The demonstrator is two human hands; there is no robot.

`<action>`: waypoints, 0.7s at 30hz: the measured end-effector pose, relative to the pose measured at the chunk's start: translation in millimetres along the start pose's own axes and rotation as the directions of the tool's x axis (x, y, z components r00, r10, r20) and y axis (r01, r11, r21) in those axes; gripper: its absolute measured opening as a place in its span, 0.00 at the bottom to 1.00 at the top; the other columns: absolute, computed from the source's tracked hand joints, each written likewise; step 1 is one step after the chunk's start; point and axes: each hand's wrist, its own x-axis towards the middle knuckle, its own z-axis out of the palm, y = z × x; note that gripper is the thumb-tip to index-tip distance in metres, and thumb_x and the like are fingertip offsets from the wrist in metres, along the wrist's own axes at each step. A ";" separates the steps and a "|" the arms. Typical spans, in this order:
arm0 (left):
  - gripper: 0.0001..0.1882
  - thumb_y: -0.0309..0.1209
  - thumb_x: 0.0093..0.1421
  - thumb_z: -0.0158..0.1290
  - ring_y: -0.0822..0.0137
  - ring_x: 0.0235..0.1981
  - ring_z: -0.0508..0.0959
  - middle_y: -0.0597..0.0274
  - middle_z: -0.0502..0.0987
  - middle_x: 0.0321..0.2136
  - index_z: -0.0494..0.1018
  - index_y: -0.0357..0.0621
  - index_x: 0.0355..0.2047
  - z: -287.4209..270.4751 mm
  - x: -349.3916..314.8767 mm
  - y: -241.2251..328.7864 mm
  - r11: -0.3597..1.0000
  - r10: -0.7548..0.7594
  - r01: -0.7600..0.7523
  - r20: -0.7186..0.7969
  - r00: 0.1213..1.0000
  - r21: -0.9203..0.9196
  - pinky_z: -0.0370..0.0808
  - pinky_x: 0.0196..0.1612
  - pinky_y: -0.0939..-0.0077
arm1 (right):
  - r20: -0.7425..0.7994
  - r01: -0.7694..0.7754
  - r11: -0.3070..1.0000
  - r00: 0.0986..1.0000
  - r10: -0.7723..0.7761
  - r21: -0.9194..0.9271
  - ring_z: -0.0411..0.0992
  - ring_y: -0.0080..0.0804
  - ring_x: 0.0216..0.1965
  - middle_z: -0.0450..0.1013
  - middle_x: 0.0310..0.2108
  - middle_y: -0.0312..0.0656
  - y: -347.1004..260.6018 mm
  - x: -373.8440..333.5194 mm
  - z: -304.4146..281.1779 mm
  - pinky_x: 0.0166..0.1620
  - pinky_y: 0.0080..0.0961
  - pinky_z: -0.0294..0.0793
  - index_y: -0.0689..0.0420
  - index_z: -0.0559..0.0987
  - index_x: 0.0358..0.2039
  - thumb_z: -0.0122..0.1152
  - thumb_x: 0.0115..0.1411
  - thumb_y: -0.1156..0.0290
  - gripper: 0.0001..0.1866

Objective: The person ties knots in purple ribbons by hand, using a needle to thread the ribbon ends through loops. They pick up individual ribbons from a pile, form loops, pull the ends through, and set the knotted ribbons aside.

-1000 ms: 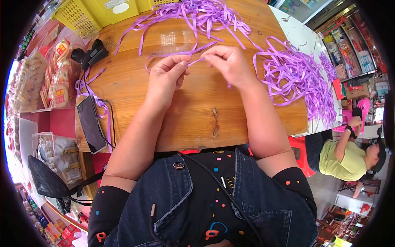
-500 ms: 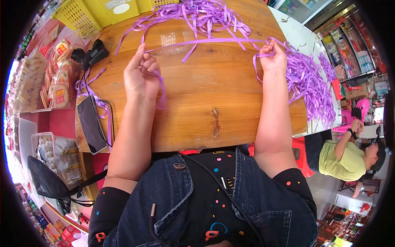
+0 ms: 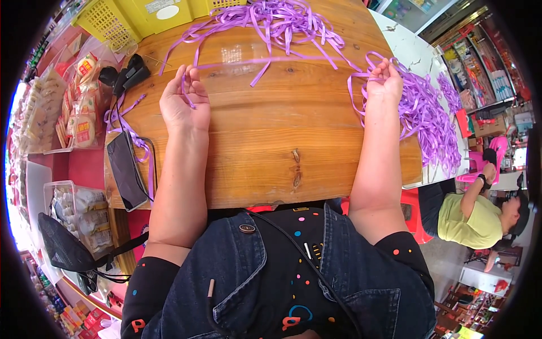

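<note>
A thin purple ribbon [image 3: 271,60] runs taut across the table between my two hands, blurred along its length. My left hand [image 3: 185,100] is closed on its left end, palm up, with a short piece of ribbon lying over the fingers. On the right, my right hand [image 3: 386,82] pinches the other end, with ribbon loops beside the fingers. A large tangled heap of purple ribbon [image 3: 429,130] lies just right of this hand. Beyond the stretched ribbon, a second pile of purple ribbon [image 3: 288,28] rests at the far side of the table.
The wooden table [image 3: 259,152] has a yellow plastic basket [image 3: 152,17] at its far left. A phone [image 3: 125,172] with a cable and a black object [image 3: 131,73] lie on the left. Packaged snacks [image 3: 84,107] stand beyond. A person in a yellow-green shirt [image 3: 468,220] sits at right.
My left hand has shifted slightly left and turned its palm up; the ribbon tail that hung below it no longer hangs there. My right hand has moved a little right and nearer.
</note>
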 end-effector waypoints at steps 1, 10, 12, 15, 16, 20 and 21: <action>0.11 0.24 0.58 0.43 0.69 0.32 0.77 0.57 0.75 0.33 0.67 0.36 0.41 0.2 -2.0 -0.7 1.000 0.002 -0.002 -0.001 1.000 0.000 0.74 0.28 0.84 | -0.011 0.032 0.999 0.999 -0.032 -0.006 0.70 0.26 0.25 0.72 0.28 0.41 0.1 -3.4 2.4 0.24 0.17 0.68 0.63 0.71 0.34 0.44 0.60 0.76 0.07; 0.17 0.23 0.55 0.40 0.66 0.39 0.75 0.57 0.72 0.42 0.65 0.35 0.46 12.7 -11.0 -7.8 1.000 -0.012 0.010 -0.064 0.998 -0.027 0.74 0.35 0.78 | 0.059 0.141 0.990 0.988 -0.141 0.004 0.74 0.38 0.38 0.70 0.43 0.50 5.4 -23.0 14.1 0.39 0.23 0.74 0.67 0.65 0.46 0.44 0.52 0.82 0.18; 0.15 0.26 0.56 0.43 0.70 0.33 0.74 0.60 0.73 0.35 0.66 0.37 0.45 12.7 -11.6 -12.9 0.961 0.163 -0.131 -0.118 0.979 0.242 0.72 0.31 0.80 | 0.168 0.232 0.969 0.962 -0.215 -0.086 0.74 0.37 0.39 0.71 0.43 0.50 11.5 -34.1 19.4 0.41 0.23 0.74 0.67 0.65 0.47 0.46 0.53 0.83 0.18; 0.14 0.29 0.56 0.46 0.73 0.28 0.72 0.65 0.73 0.28 0.68 0.39 0.43 14.4 -21.2 -23.9 0.912 0.043 -0.097 0.142 0.989 0.399 0.70 0.29 0.82 | 0.341 0.384 0.897 0.891 -0.298 -0.220 0.74 0.34 0.40 0.73 0.41 0.49 26.3 -80.5 37.9 0.41 0.22 0.73 0.66 0.68 0.45 0.53 0.55 0.82 0.15; 0.13 0.34 0.58 0.47 0.75 0.27 0.73 0.66 0.75 0.28 0.70 0.41 0.42 15.1 -26.2 -28.1 0.905 -0.144 0.043 0.210 0.967 0.424 0.70 0.28 0.82 | 0.500 0.427 0.864 0.828 -0.255 -0.265 0.74 0.32 0.39 0.74 0.38 0.48 33.8 -96.2 40.4 0.41 0.22 0.73 0.65 0.70 0.42 0.54 0.55 0.81 0.13; 0.16 0.38 0.61 0.46 0.74 0.28 0.74 0.63 0.76 0.33 0.70 0.40 0.42 22.0 -41.2 -39.9 0.667 -0.671 0.432 0.239 0.702 0.607 0.71 0.30 0.82 | 0.801 0.378 0.798 0.562 0.206 -0.470 0.73 0.24 0.35 0.76 0.32 0.40 43.1 -177.8 46.8 0.35 0.18 0.72 0.62 0.76 0.34 0.57 0.55 0.78 0.06; 0.17 0.40 0.62 0.45 0.73 0.30 0.75 0.62 0.76 0.34 0.70 0.40 0.43 25.4 -44.7 -42.3 0.698 -0.677 0.490 0.259 0.689 0.523 0.72 0.31 0.81 | 0.791 0.219 0.828 0.492 0.363 -0.516 0.73 0.22 0.33 0.75 0.32 0.39 43.9 -194.4 43.7 0.34 0.17 0.71 0.62 0.77 0.33 0.57 0.54 0.78 0.05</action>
